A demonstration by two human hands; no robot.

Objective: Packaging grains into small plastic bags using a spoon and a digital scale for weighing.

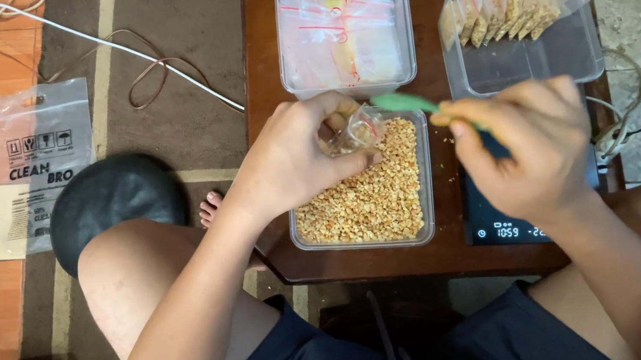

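My left hand [295,158] holds a small clear plastic bag [354,129] open above a clear container of yellow-brown grain [367,198]. My right hand [527,145] grips a green spoon [405,103], whose tip points at the mouth of the bag. Both hands hover over a small dark wooden table [266,59]. A black digital scale [501,219] lies under my right hand, mostly hidden by it.
A clear tub of empty zip bags [342,24] stands at the table's back middle. Another clear tub [524,50] at back right holds several filled bags. A large plastic bag [39,158] and cables [144,58] lie on the floor at left. A round black object [115,197] sits by my left knee.
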